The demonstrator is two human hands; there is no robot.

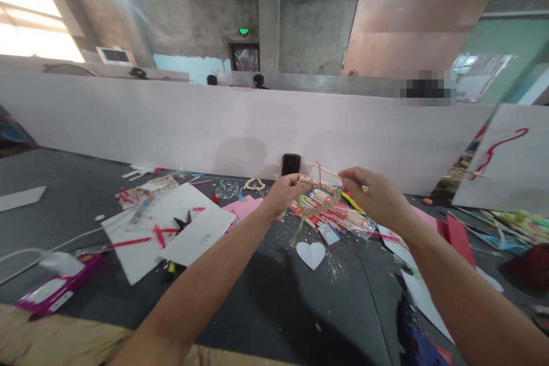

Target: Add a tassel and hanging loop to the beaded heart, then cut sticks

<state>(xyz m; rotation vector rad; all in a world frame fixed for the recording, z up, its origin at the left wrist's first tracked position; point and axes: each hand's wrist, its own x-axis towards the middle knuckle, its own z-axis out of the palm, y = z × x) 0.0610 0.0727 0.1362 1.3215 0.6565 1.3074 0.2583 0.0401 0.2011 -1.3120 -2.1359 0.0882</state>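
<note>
My left hand (286, 193) is closed on the upper left edge of a beige ring (335, 199) that looks beaded or braided. A pale tassel-like strand (297, 233) hangs below the ring. Between the fingertips of my right hand (374, 194) is a thin wooden stick (329, 171), pointing left above the ring. Red thread (318, 169) loops around the stick and runs down towards the ring. Behind and below the ring lies a bundle of red and wooden sticks (349, 218). Nearer me, a white paper heart (311, 254) rests on the dark table.
A phone (291, 164) leans against the white partition (193, 126). White sheets (128, 246), black-handled scissors (183, 221) and red strips crowd the left side. A magenta power strip (60, 286) with a cable sits front left. Red card (461, 240) and paper scraps lie right.
</note>
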